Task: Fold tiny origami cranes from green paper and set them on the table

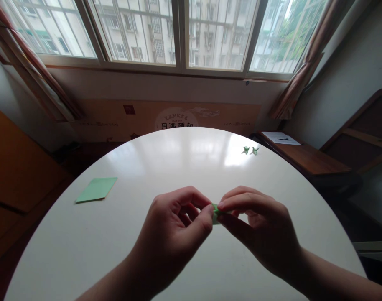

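Observation:
A small piece of folded green paper (215, 217) is held up between my two hands, above the white round table (184, 167). My left hand (178, 225) pinches its left side between thumb and forefinger. From the other side, my right hand (256, 221) grips it with its fingertips and thumb. Most of the paper is covered by the fingers, so its folded shape cannot be made out. Two small folded green paper figures (250, 150) stand near the far right edge of the table.
A stack of square green paper (96, 190) lies on the table's left side. Beyond the right edge, a wooden chair or bench (325, 156) carries a white sheet (280, 138) with a dark pen on it. Windows and a printed board are behind the table.

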`<state>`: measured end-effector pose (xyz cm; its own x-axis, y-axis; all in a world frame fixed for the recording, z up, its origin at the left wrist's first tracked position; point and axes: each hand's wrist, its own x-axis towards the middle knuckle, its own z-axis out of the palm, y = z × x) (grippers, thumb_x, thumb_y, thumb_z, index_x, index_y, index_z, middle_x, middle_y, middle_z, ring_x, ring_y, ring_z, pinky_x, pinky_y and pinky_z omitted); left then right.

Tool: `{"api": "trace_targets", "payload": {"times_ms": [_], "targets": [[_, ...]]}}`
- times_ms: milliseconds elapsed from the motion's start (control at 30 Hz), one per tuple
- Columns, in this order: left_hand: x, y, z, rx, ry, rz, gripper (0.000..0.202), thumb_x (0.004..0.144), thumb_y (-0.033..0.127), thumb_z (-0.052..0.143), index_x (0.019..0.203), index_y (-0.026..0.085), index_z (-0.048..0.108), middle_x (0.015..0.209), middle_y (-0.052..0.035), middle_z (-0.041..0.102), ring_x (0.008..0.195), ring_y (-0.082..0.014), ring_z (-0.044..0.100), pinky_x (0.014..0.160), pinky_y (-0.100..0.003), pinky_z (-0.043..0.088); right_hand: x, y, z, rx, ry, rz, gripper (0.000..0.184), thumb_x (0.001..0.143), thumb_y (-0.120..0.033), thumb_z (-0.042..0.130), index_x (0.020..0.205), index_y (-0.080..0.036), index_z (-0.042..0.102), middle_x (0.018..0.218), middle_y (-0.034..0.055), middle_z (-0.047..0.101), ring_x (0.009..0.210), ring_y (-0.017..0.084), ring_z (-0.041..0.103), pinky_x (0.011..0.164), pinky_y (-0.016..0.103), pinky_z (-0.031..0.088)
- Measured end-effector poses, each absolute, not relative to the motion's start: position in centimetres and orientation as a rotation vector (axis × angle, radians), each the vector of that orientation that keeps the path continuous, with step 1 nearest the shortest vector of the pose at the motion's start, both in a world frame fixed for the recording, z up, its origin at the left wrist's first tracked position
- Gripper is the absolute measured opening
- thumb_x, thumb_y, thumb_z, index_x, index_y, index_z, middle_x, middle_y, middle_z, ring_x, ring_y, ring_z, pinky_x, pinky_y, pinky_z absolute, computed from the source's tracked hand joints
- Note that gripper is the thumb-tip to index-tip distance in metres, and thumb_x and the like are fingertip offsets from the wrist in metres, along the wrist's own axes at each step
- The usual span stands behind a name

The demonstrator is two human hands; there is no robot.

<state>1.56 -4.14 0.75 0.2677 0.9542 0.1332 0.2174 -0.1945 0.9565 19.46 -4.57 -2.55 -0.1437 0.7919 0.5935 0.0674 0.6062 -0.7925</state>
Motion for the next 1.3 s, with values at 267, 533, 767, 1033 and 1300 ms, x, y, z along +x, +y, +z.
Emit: {"api": "trace_targets", "payload": {"times_ms": [267,533,767,1033,1300], "targets": [[1.95,-4.24,1.30,1.693,1.156,1.052,0.016,0.079,0.026,0.066,0.067,0.018,0.071,0.053,-0.0001,0.061,0.048,-0.0127,0.054,0.043,-0.020,0.041,19.72,-4.51,-2.52,-0.785,-1.600,0.768,0.013,0.083,-0.012,0.075,0.087,-0.025,0.073,0.081,0.0018,0.071,0.073,0.017,0.065,0.058,0.028,0.053],[1.79,-3.93,0.86,1.747,1.132,1.051,0.016,0.081,0.028,0.067,0.070,0.018,0.073,0.053,-0.0004,0.063,0.047,-0.0129,0.055,0.043,-0.020,0.043,19.55,-4.71,-2.28,-0.850,-1.554,0.878,0.008,0.084,-0.014,0.072,0.083,-0.022,0.070,0.078,0.0021,0.067,0.062,0.013,0.061,0.046,0.022,0.048],[1.74,-4.20,0.91,1.690,1.107,1.023,0.015,0.081,0.028,0.068,0.071,0.018,0.073,0.052,-0.0003,0.061,0.047,-0.0128,0.054,0.042,-0.020,0.040,19.47,-4.86,-2.06,-0.880,-1.508,0.943,0.009,0.081,-0.012,0.073,0.081,-0.021,0.070,0.075,0.0014,0.066,0.059,0.012,0.059,0.044,0.020,0.048],[1.76,-4.16,0.98,1.628,1.053,0.999,0.014,0.081,0.028,0.069,0.074,0.017,0.074,0.055,-0.0009,0.063,0.048,-0.0125,0.053,0.042,-0.020,0.039,19.59,-4.90,-2.17,-0.850,-1.480,0.973,0.013,0.080,-0.009,0.074,0.083,-0.022,0.071,0.076,0.0004,0.067,0.059,0.011,0.060,0.045,0.019,0.050],[1.43,-4.14,0.56,1.678,0.991,1.005,0.015,0.086,0.027,0.065,0.078,0.017,0.073,0.057,0.0001,0.063,0.048,-0.0112,0.053,0.042,-0.019,0.039,19.59,-4.96,-2.06,-0.839,-1.479,0.974,0.013,0.080,-0.009,0.073,0.084,-0.022,0.071,0.077,-0.0002,0.069,0.060,0.011,0.062,0.047,0.018,0.051]]}}
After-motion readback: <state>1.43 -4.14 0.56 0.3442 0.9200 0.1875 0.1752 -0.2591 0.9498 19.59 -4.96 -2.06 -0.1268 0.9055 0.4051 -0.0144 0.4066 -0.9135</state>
